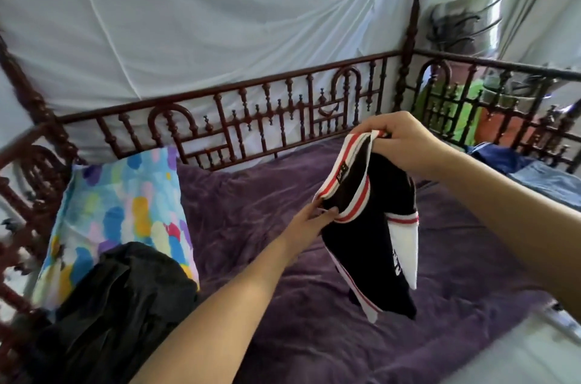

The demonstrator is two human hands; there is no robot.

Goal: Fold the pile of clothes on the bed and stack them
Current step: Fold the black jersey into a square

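Note:
A black shirt (371, 245) with white and red striped collar and cuff trim hangs in the air above the purple bedspread (251, 195). My right hand (405, 144) pinches the top of the collar, held high. My left hand (314, 220) grips the lower side of the collar. The shirt's body droops below both hands, with a white sleeve panel on its right side. A heap of dark clothes (119, 305) lies at the near left of the bed. Blue garments (534, 172) lie at the far right of the bed.
A pillow (119, 210) with a colourful blotch print leans at the left against the carved dark wooden bed rail (251, 119). White netting hangs behind the rail. A fan (465, 25) stands beyond the right corner post.

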